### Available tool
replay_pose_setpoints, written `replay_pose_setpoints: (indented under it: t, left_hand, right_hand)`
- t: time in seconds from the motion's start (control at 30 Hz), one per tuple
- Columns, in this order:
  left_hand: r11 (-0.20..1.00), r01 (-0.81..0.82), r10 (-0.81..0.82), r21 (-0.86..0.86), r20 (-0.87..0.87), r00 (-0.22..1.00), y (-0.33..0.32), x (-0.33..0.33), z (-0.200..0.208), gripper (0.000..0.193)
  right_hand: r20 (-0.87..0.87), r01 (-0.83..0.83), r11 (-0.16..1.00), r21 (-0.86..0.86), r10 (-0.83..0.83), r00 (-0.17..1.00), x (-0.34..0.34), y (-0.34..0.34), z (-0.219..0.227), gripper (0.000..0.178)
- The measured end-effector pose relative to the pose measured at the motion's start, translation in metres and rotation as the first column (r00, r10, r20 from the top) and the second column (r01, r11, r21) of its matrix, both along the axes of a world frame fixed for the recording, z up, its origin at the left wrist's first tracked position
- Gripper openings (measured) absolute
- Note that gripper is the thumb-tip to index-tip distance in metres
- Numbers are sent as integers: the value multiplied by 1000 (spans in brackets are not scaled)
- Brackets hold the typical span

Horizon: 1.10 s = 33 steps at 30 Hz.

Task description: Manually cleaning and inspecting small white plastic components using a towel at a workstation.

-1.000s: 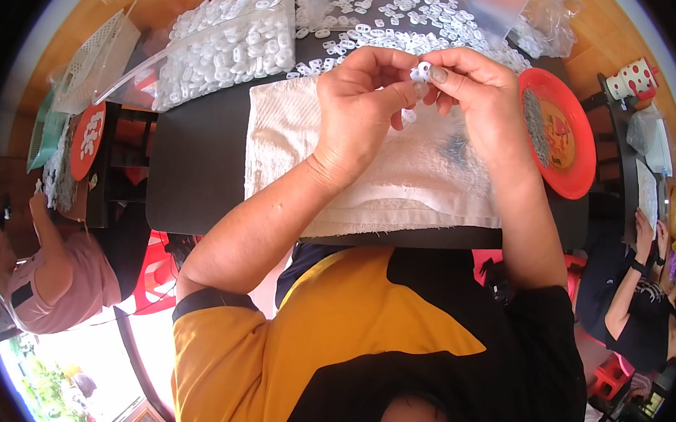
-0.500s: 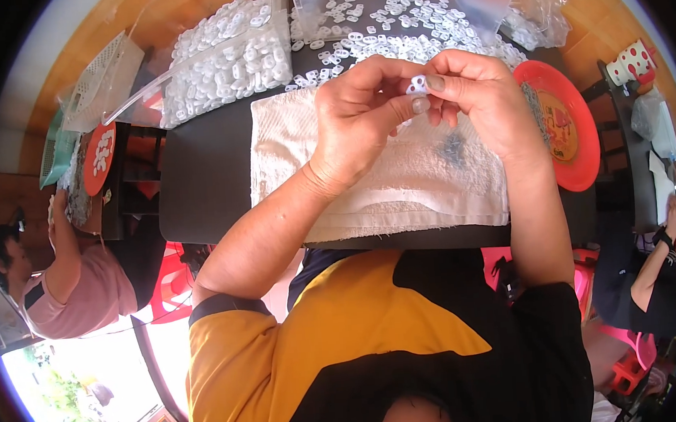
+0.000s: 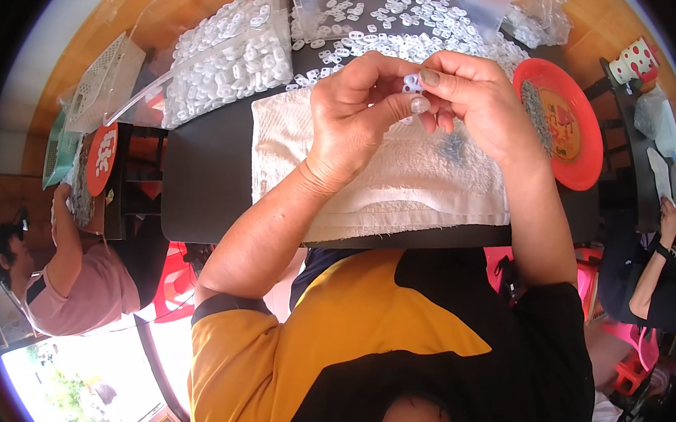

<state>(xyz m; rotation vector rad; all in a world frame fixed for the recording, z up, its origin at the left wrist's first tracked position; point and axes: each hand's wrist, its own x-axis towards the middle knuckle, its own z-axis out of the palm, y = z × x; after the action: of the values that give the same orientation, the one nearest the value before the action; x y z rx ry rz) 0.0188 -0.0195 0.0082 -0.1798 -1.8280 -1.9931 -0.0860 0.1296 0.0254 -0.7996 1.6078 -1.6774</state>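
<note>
Between the fingertips of both hands is a small white plastic piece with holes (image 3: pixel 412 83), held up over the towel. My left hand (image 3: pixel 355 113) pinches it between thumb and forefinger. From the other side my right hand (image 3: pixel 472 94) grips it too, thumb on its edge and the other fingers curled. Under the hands lies a cream towel (image 3: pixel 314 205). On it rests a small heap of fine grey metal bits (image 3: pixel 452 150), too small to make out. More white pieces (image 3: pixel 421 45) are scattered on the dark table just beyond my hands.
A clear bin (image 3: pixel 228 67) full of white pieces stands at the far left. At right, an orange-red plate (image 3: pixel 583 161) holds grey metal bits. A plastic bag (image 3: pixel 539 17) lies behind it. One person (image 3: pixel 79 285) works at left; another person's arm (image 3: pixel 655 269) shows at right.
My hands stay nearly in place; the white piece has tilted and shifted slightly left between my fingers. The person at right has brought their hands together.
</note>
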Motion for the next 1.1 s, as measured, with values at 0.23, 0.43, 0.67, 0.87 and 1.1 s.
replay_pose_setpoints:
  t: [0.23, 0.43, 0.67, 0.87, 1.1]
  left_hand:
    - [999, -50, 49, 6, 23, 999, -1, 0, -1, 19]
    - [990, -64, 52, 127, 100, 994, -3, -2, -4, 22]
    - [997, -59, 52, 56, 116, 992, -6, 0, 3, 24]
    - [986, -30, 3, 163, 163, 987, -7, -5, -3, 25]
    - [997, -76, 75, 29, 35, 997, -3, -3, -4, 28]
  right_hand:
    - [-162, 10, 1000, 17, -7, 987, 0, -1, 1, 21]
    - [-206, 57, 997, -54, -67, 976, 4, -2, -2, 19]
    - [-240, 68, 997, -45, -77, 968, 6, -5, -2, 18]
    - [-157, 54, 997, -57, -62, 986, 3, -4, -6, 20]
    - [-113, 53, 998, -36, -57, 992, 2, -5, -3, 21]
